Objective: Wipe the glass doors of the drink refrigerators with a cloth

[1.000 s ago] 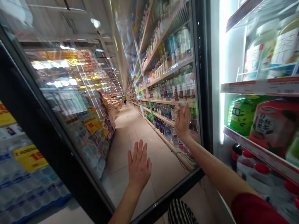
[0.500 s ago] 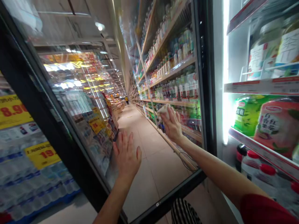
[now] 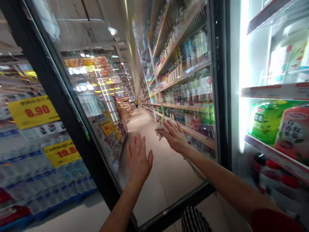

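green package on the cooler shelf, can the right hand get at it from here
Probably yes: the green package looks unblocked in front, though the right hand holds a white cloth at the glass door.

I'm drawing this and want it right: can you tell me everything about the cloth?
The cloth is whitish and looks soft. It is crumpled into a bunch, with a small uneven bit poking out below. The right hand holds it, fingers spread over part of it, seemingly against the upright glass. Blur and the fingers hide its full shape and any pattern.
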Demonstrator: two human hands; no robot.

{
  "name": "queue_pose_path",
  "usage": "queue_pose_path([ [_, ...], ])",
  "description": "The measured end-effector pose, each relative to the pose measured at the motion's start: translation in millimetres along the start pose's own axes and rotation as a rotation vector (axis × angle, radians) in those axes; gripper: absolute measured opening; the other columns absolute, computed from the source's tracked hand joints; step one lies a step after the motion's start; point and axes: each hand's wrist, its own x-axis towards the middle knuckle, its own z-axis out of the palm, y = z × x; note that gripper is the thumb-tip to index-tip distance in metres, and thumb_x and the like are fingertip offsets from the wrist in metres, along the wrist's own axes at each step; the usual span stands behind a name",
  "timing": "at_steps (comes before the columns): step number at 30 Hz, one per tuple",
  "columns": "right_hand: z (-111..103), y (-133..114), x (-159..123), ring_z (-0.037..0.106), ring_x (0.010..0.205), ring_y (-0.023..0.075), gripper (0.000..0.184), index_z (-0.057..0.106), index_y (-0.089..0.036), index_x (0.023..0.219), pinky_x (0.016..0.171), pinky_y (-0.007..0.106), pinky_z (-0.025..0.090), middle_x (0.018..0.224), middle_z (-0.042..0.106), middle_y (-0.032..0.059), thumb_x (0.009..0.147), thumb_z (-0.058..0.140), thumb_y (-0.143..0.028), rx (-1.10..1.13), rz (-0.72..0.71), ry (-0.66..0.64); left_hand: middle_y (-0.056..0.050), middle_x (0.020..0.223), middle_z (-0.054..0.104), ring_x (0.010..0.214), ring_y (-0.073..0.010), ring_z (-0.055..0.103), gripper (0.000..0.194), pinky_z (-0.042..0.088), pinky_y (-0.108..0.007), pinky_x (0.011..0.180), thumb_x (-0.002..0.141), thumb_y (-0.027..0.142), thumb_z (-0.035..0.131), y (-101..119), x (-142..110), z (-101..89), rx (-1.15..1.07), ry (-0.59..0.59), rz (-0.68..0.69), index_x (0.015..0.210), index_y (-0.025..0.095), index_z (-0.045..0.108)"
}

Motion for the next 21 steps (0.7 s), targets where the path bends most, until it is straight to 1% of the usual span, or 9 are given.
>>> queue_pose_path([
  [1,-1,5,-2,0.027,0.133,0.0205,0.041,0.05,-0.033,0.121,0.109,0.046,0.018,0.143,0.034,0.0023,0.083,0.045,-0.018,0.001,0.034,0.022,-0.015,0.142,0.031,0.135,-0.0246,0.019,0.059,0.018,-0.047,0.108,0.081,0.024,0.046,0,-1,-0.4,0.001,-0.003,0.007,0.136,0.013,0.027],
  [4,-1,25,3,0.026,0.133,0.0261,0.045,0.043,-0.024,0.129,0.105,0.05,0.022,0.146,0.025,0.0102,0.084,0.04,-0.017,-0.048,0.445,0.189,-0.015,0.141,0.032,0.135,-0.0243,0.019,0.057,0.019,-0.046,0.108,0.081,0.023,0.047,1,-2,-1.6,0.008,-0.02,0.003,0.134,0.011,0.03],
  [6,1,20,8,0.022,0.134,0.0284,0.048,0.039,-0.021,0.132,0.104,0.051,0.024,0.148,0.019,0.0125,0.084,0.038,-0.016,-0.057,0.601,0.24,-0.015,0.141,0.031,0.135,-0.0244,0.017,0.056,0.019,-0.047,0.108,0.081,0.023,0.047,2,-2,-2.1,0.013,-0.035,-0.015,0.133,0.01,0.031],
  [8,4,-3,6,0.021,0.135,0.0271,0.048,0.04,-0.024,0.131,0.105,0.049,0.023,0.148,0.02,0.0102,0.084,0.039,-0.015,-0.02,0.474,0.196,-0.016,0.141,0.031,0.136,-0.0244,0.014,0.055,0.019,-0.047,0.108,0.081,0.022,0.046,1,-1,-3.0,0.016,-0.041,-0.022,0.133,0.009,0.031],
  [12,7,-42,-18,0.028,0.133,0.0193,0.047,0.046,-0.033,0.125,0.109,0.044,0.018,0.142,0.035,0.0026,0.083,0.044,-0.013,0.066,-0.014,0.045,-0.015,0.141,0.032,0.136,-0.0225,0.016,0.056,0.021,-0.044,0.108,0.081,0.02,0.046,-8,-6,-9.0,0.01,-0.05,0.026,0.133,0.01,0.029],
  [14,8,-35,-26,0.029,0.132,0.0201,0.045,0.046,-0.032,0.126,0.109,0.046,0.019,0.143,0.034,0.0047,0.084,0.044,-0.015,0.041,0.106,0.076,-0.016,0.141,0.032,0.135,-0.0224,0.017,0.058,0.022,-0.043,0.108,0.08,0.02,0.047,-15,-13,-12.9,0.012,-0.049,0.027,0.134,0.01,0.028],
  [16,8,-21,-27,0.026,0.133,0.0237,0.046,0.042,-0.026,0.13,0.106,0.049,0.021,0.146,0.026,0.0101,0.085,0.04,-0.017,-0.012,0.425,0.167,-0.017,0.141,0.031,0.135,-0.0234,0.017,0.06,0.023,-0.044,0.107,0.079,0.019,0.048,-19,-22,-15.1,0.021,-0.034,-0.002,0.134,0.009,0.027],
  [18,7,-19,-27,0.022,0.134,0.0259,0.048,0.037,-0.021,0.134,0.104,0.051,0.024,0.147,0.02,0.0141,0.086,0.036,-0.017,-0.038,0.614,0.205,-0.018,0.141,0.031,0.135,-0.0247,0.017,0.061,0.023,-0.046,0.106,0.079,0.019,0.049,-21,-29,-14.5,0.026,-0.026,-0.032,0.135,0.01,0.026],
  [21,9,-48,-32,0.02,0.135,0.0247,0.047,0.042,-0.022,0.13,0.106,0.048,0.023,0.146,0.023,0.0127,0.084,0.039,-0.014,-0.003,0.425,0.123,-0.018,0.142,0.029,0.135,-0.0266,0.015,0.063,0.023,-0.049,0.106,0.079,0.019,0.049,-20,-35,-10.9,0.018,-0.033,-0.053,0.136,0.011,0.025],
])
